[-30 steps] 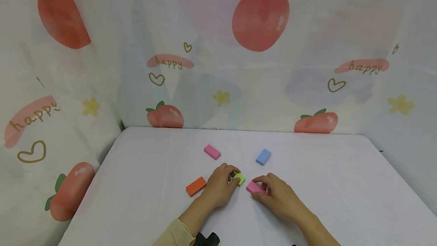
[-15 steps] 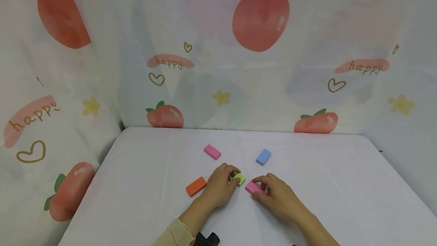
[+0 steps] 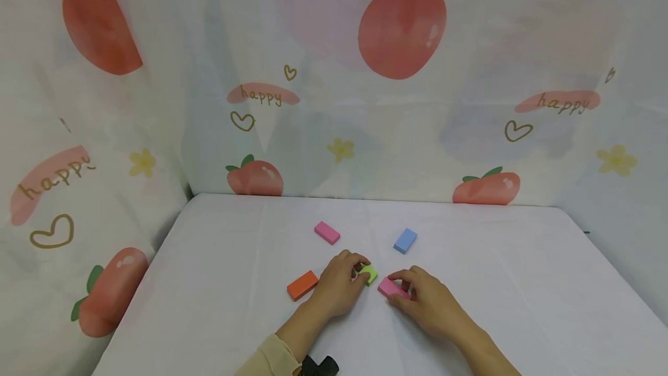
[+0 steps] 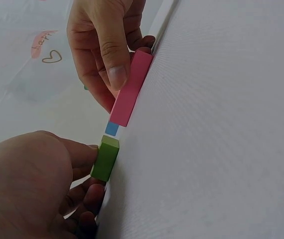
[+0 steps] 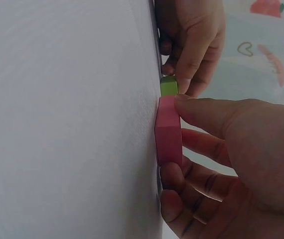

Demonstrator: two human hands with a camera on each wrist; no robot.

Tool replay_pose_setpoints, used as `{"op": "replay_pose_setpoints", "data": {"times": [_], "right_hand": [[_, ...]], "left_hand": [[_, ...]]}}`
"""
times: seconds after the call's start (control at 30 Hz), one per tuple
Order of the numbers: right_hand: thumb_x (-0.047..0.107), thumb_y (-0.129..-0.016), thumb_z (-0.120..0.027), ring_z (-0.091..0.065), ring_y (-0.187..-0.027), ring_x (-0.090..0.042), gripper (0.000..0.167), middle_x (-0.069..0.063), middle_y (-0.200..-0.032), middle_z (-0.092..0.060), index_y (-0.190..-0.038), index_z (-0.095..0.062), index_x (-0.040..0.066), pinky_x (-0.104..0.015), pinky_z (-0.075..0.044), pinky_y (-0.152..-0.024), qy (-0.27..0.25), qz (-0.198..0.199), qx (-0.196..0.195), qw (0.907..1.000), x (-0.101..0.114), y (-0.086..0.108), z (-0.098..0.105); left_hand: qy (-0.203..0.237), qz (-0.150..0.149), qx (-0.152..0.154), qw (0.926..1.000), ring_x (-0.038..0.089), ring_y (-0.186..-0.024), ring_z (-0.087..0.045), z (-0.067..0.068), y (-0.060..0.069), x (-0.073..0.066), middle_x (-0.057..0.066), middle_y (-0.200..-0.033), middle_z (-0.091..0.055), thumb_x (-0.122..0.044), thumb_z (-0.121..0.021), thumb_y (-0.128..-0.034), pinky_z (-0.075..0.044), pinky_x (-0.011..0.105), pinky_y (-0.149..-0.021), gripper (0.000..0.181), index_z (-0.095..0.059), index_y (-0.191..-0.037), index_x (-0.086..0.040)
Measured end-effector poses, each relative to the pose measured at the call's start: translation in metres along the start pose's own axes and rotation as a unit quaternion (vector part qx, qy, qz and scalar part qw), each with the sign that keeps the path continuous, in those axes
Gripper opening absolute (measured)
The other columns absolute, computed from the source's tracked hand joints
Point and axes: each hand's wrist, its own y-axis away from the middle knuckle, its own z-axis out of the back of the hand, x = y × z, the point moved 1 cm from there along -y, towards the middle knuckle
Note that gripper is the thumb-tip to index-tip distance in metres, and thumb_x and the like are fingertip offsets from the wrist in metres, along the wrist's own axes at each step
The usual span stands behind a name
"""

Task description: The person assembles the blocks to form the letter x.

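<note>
My left hand [image 3: 340,283] pinches a light green block [image 3: 369,274] between thumb and fingers on the white table. Just right of it, my right hand [image 3: 425,300] grips a pink block [image 3: 392,288] by its long sides. In the head view the two blocks lie close together, a small gap between them. From the left wrist view, the green block [image 4: 105,159] and pink block [image 4: 132,89] rest on the cloth in a rough line. The right wrist view has the pink block [image 5: 169,134] in front, partly hiding the green block [image 5: 169,85].
An orange block [image 3: 302,285] lies left of my left wrist. Farther back are a second pink block [image 3: 327,232] and a blue block [image 3: 405,241]. A black object [image 3: 320,366] shows at my left sleeve. Printed curtains [image 3: 313,132] stand behind the white table [image 3: 235,237].
The pink block in my right hand has slid very slightly left, closer to the green block. My left hand stays in place. The whole head view has shifted a little.
</note>
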Motion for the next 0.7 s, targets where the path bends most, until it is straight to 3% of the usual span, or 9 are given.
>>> {"op": "replay_pose_setpoints", "data": {"times": [0.7], "right_hand": [[0.027, -0.088, -0.082, -0.049, -0.074, -0.004, 0.033, 0.009, -0.089, -0.057, -0.119, -0.073, 0.020, -0.022, -0.042, -0.066, -0.003, -0.002, 0.014, 0.9999, 0.0014, 0.0000, 0.0027]], "left_hand": [[-0.005, 0.002, -0.001, 1.0000, 0.005, -0.089, -0.049, -0.0001, -0.0002, -0.0007, -0.008, -0.101, -0.058, -0.028, -0.068, -0.1008, -0.044, 0.019, -0.072, 0.024, -0.069, -0.124, -0.022]]}}
